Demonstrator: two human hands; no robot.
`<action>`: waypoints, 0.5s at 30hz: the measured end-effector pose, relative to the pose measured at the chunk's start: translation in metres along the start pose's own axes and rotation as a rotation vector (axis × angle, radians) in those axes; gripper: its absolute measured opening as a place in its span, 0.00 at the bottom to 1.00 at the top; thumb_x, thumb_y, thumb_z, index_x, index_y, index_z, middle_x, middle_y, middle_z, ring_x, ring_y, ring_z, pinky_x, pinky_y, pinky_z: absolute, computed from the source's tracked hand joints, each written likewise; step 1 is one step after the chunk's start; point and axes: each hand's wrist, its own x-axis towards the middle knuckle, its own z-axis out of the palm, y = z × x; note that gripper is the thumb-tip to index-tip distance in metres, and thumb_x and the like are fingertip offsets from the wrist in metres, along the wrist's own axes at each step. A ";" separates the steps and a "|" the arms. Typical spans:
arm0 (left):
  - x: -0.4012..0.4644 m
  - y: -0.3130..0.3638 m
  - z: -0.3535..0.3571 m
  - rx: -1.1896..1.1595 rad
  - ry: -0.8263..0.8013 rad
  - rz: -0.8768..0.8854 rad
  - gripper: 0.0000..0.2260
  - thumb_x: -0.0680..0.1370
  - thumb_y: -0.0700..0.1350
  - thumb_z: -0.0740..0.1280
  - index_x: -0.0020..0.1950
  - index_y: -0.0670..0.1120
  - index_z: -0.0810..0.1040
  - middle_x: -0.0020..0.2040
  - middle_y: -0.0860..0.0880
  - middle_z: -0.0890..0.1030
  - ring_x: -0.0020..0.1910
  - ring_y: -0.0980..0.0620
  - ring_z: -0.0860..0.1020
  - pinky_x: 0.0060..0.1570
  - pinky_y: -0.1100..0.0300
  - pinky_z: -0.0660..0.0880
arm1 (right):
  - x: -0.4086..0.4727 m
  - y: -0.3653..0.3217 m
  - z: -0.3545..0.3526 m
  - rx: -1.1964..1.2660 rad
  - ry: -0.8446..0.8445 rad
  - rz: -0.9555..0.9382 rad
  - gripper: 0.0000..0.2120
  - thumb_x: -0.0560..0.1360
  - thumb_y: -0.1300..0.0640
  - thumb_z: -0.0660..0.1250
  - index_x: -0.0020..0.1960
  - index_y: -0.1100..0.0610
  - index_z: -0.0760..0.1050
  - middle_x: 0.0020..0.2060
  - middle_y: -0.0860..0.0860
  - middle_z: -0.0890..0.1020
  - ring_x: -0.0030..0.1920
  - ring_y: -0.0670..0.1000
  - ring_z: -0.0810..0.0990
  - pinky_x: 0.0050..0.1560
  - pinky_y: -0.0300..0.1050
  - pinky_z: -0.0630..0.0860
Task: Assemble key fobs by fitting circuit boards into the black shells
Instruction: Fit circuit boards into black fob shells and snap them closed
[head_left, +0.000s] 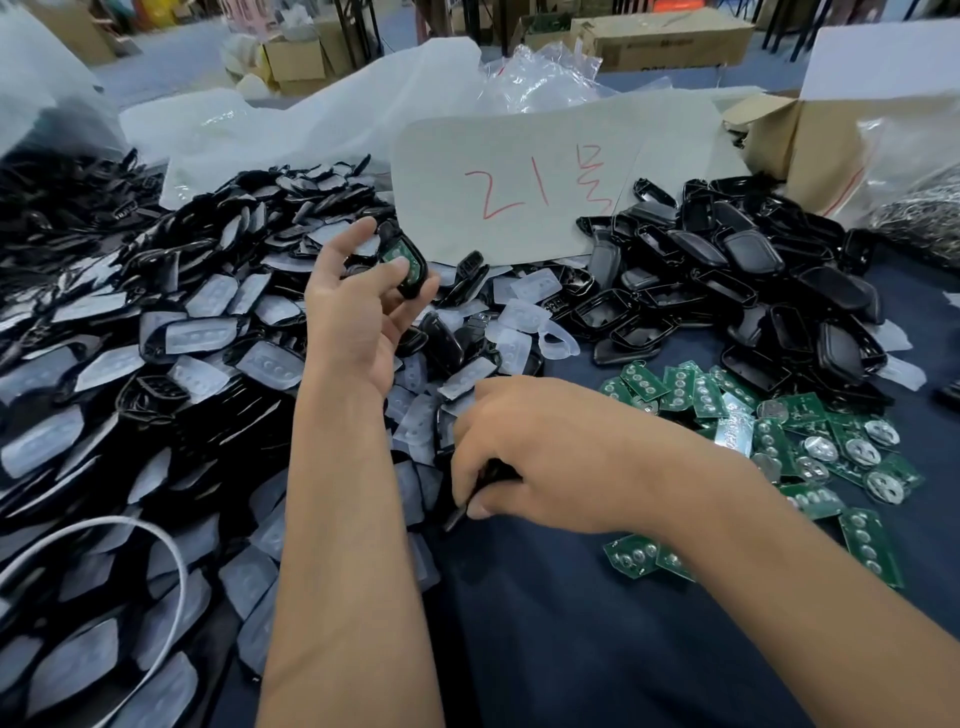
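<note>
Fingers (400, 267) of the left hand (358, 306) are curled about a black shell (410, 260), thumb pressing on its open face, where a green circuit board (397, 254) sits inside; the hand holds it raised above the heap. To the far left, the big pile of shells with clear pads (171, 332) covers the bench (571, 649), a white cable (171, 551) looping across its near edge.

Moving right, the right hand (545, 457) is down at the pile's near fringe, fingers closed on a dark piece (462, 512), apparently another shell; most of it is hidden under the palm. Behind stands a card marked in red (519, 182). Further right lie the loose green boards (779, 436), and beyond them a second heap of empty shells (753, 291).

Judgement: one unit is at the seating stage, board in shell, while the next shell is being collected. The next move calls for setting the fitted unit aside, then carrying the right hand over to the boards to take one. Whether the board is fully seated cannot be told.
</note>
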 end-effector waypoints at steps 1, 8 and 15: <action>0.000 0.002 -0.002 -0.002 0.002 0.004 0.18 0.79 0.29 0.67 0.66 0.44 0.79 0.47 0.41 0.78 0.47 0.42 0.81 0.44 0.58 0.83 | -0.001 0.000 0.001 0.021 -0.018 0.000 0.04 0.77 0.50 0.74 0.50 0.46 0.86 0.43 0.42 0.83 0.51 0.46 0.78 0.54 0.50 0.78; 0.002 0.018 -0.017 -0.137 0.002 -0.020 0.13 0.80 0.31 0.65 0.61 0.44 0.81 0.38 0.47 0.82 0.40 0.49 0.84 0.41 0.63 0.82 | 0.019 -0.006 0.012 -0.145 0.151 -0.123 0.18 0.75 0.53 0.76 0.64 0.46 0.80 0.60 0.44 0.78 0.61 0.49 0.69 0.60 0.50 0.74; 0.004 0.018 -0.018 -0.131 0.003 -0.046 0.13 0.81 0.31 0.64 0.62 0.43 0.80 0.42 0.44 0.79 0.42 0.47 0.84 0.39 0.63 0.81 | 0.029 -0.004 0.025 -0.231 0.185 -0.216 0.12 0.75 0.60 0.71 0.55 0.49 0.86 0.67 0.46 0.78 0.67 0.54 0.67 0.61 0.52 0.72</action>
